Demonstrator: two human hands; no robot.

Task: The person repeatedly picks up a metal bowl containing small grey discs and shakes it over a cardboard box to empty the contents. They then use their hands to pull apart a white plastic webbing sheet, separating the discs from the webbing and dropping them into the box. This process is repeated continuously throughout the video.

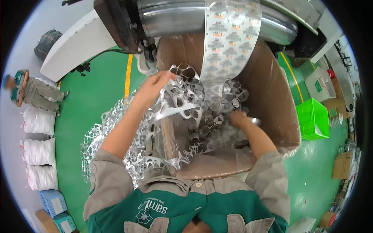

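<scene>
My left hand (152, 88) pinches the edge of a silver foil web punched with round holes (180, 97), lifted at the left side of a lined carton (268, 93). My right hand (238, 119) is closed in a fist inside the carton, beside crumpled punched foil and loose round foil pieces (217, 120). What its fingers hold is hidden. Something shiny (255, 121) shows by the right wrist; its kind cannot be told. A printed foil strip (231, 39) hangs from a metal roller (175, 19) down into the carton.
More punched foil (105, 139) is heaped outside the carton on the left. A bright green crate (313, 119) stands on the green floor at the right. White sacks (39, 151) line the left wall, where another person (37, 87) stands. Machine parts (116, 23) overhang the carton's far side.
</scene>
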